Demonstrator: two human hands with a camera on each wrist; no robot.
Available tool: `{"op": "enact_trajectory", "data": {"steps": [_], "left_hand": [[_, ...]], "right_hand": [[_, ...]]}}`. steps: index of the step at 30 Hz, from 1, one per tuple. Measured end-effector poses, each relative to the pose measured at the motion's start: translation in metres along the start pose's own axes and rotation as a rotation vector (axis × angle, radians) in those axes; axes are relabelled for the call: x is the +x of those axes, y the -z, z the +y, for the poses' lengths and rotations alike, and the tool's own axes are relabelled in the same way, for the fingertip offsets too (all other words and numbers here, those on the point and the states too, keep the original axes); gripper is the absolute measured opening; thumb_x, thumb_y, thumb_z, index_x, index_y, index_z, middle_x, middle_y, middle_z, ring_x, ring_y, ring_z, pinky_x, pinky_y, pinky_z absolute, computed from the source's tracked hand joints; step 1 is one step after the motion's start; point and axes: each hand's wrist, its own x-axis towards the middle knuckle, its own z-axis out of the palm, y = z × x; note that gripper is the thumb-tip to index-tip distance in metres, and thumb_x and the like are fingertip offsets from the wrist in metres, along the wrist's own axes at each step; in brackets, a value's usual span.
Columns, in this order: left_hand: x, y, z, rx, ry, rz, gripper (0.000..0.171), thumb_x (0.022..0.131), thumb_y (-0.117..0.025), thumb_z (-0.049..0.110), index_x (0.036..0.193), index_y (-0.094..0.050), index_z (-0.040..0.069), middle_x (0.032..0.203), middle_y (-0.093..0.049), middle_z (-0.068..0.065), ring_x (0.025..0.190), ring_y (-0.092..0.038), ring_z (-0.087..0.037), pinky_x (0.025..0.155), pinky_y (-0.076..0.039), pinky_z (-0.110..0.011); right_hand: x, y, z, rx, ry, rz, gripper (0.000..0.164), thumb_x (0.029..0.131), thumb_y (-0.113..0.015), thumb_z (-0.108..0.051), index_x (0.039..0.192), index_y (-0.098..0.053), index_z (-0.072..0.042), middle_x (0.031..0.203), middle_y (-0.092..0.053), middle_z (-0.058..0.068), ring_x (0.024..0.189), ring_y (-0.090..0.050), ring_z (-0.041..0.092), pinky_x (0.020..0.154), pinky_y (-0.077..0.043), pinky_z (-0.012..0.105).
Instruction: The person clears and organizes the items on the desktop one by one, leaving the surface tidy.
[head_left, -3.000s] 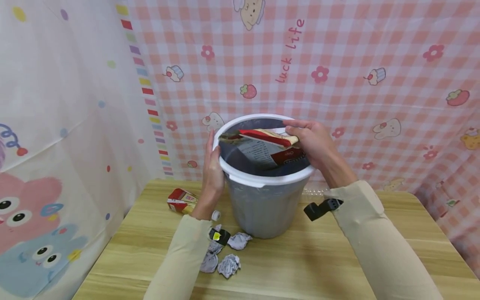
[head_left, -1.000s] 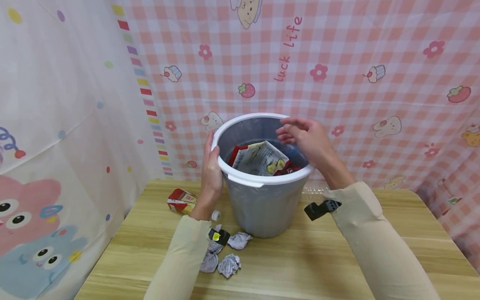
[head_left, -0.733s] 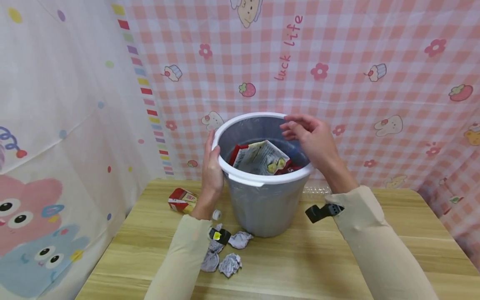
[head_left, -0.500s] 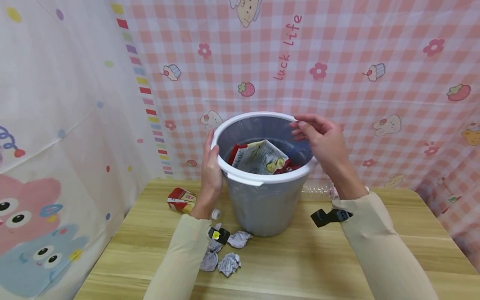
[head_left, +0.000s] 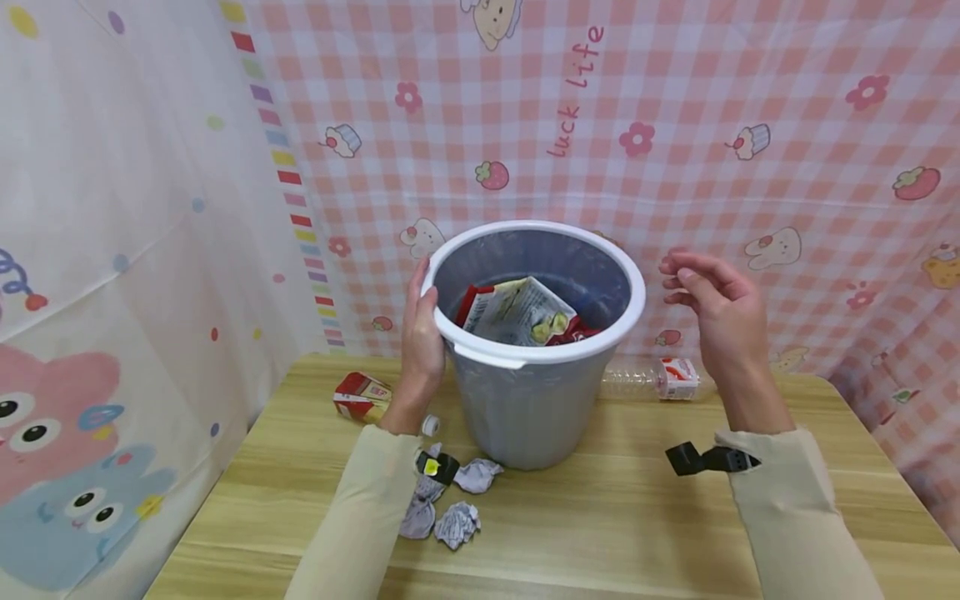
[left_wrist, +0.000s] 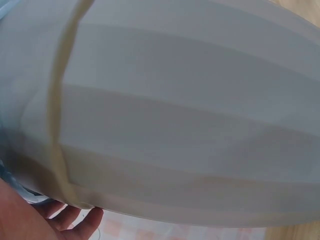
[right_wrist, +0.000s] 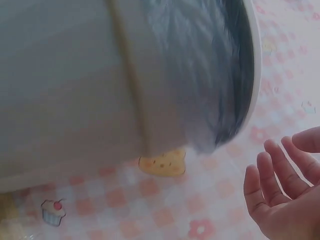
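A grey trash bin point(head_left: 525, 408) with a white rim stands on the table, lined with a thin clear plastic bag point(right_wrist: 200, 65). My left hand point(head_left: 422, 342) holds the bin at the left of its rim, its thumb at the edge and its fingers bent along the outer wall point(left_wrist: 65, 220). Inside the bin lies a red and white snack packet point(head_left: 517, 310) with its printed side up. My right hand point(head_left: 723, 321) hangs in the air to the right of the bin, fingers loosely bent and holding nothing. A clear plastic bottle point(head_left: 637, 381) lies behind the bin on the right.
Several crumpled paper balls point(head_left: 457, 525) lie in front of the bin at the left, partly behind my left wrist. A red and yellow carton point(head_left: 360, 397) and a white cap point(head_left: 430, 425) are by my left forearm. A checked cloth point(head_left: 720, 200) hangs behind the wooden table point(head_left: 600, 533).
My right hand has let go of the snack packet, which dropped into the bin, and has moved right, clear of the rim. More of the bottle shows. The left hand has stayed in place.
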Motion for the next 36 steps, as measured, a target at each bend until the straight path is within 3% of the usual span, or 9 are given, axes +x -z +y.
{"op": "enact_trajectory", "data": {"steps": [8, 16, 21, 27, 34, 36], "left_hand": [[0.001, 0.000, 0.001, 0.017, 0.001, 0.011, 0.053, 0.103, -0.027, 0.023, 0.155, -0.030, 0.014, 0.159, -0.034, -0.001, 0.144, -0.033, -0.015, 0.118, -0.024, -0.035], [0.001, 0.001, -0.001, 0.026, -0.005, 0.026, 0.051, 0.103, -0.028, 0.021, 0.153, -0.034, 0.014, 0.157, -0.036, -0.002, 0.142, -0.035, -0.015, 0.118, -0.025, -0.033], [0.001, 0.002, -0.002, 0.017, -0.022, 0.015, 0.050, 0.103, -0.028, 0.021, 0.153, -0.034, 0.015, 0.156, -0.037, -0.002, 0.142, -0.036, -0.016, 0.117, -0.026, -0.034], [0.001, 0.002, -0.001, 0.017, -0.011, 0.024, 0.050, 0.103, -0.028, 0.021, 0.152, -0.035, 0.015, 0.156, -0.037, -0.002, 0.142, -0.035, -0.016, 0.117, -0.026, -0.034], [0.000, 0.001, 0.000, 0.016, -0.008, 0.020, 0.050, 0.103, -0.028, 0.020, 0.151, -0.036, 0.014, 0.156, -0.038, -0.003, 0.142, -0.036, -0.016, 0.117, -0.026, -0.034], [0.000, 0.001, 0.000, 0.025, -0.009, 0.021, 0.050, 0.103, -0.028, 0.020, 0.151, -0.037, 0.014, 0.156, -0.038, -0.003, 0.142, -0.036, -0.017, 0.118, -0.026, -0.034]], "right_hand": [[-0.007, 0.038, 0.020, 0.103, -0.088, 0.096, 0.018, 0.093, -0.064, -0.001, 0.108, -0.069, 0.009, 0.096, -0.073, 0.009, 0.081, -0.065, 0.016, 0.070, -0.056, 0.022], [-0.014, 0.084, 0.045, 0.081, -0.248, 0.293, 0.014, 0.093, -0.063, -0.001, 0.102, -0.074, -0.002, 0.095, -0.069, 0.002, 0.082, -0.058, 0.013, 0.065, -0.053, 0.021], [-0.019, 0.110, 0.060, 0.075, -0.326, 0.400, 0.020, 0.094, -0.059, 0.002, 0.098, -0.076, -0.008, 0.091, -0.071, -0.004, 0.083, -0.054, 0.010, 0.060, -0.049, 0.019], [-0.020, 0.132, 0.077, 0.056, -0.424, 0.531, 0.021, 0.093, -0.062, 0.000, 0.090, -0.075, -0.016, 0.090, -0.062, -0.005, 0.085, -0.049, 0.010, 0.059, -0.047, 0.019], [-0.030, 0.153, 0.095, -0.045, -0.533, 0.571, 0.019, 0.096, -0.058, -0.006, 0.102, -0.067, -0.023, 0.115, -0.048, -0.010, 0.092, -0.043, 0.008, 0.066, -0.043, 0.018], [-0.031, 0.158, 0.099, -0.052, -0.552, 0.575, 0.020, 0.096, -0.059, -0.007, 0.105, -0.065, -0.023, 0.115, -0.047, -0.010, 0.093, -0.041, 0.008, 0.066, -0.043, 0.018]]}}
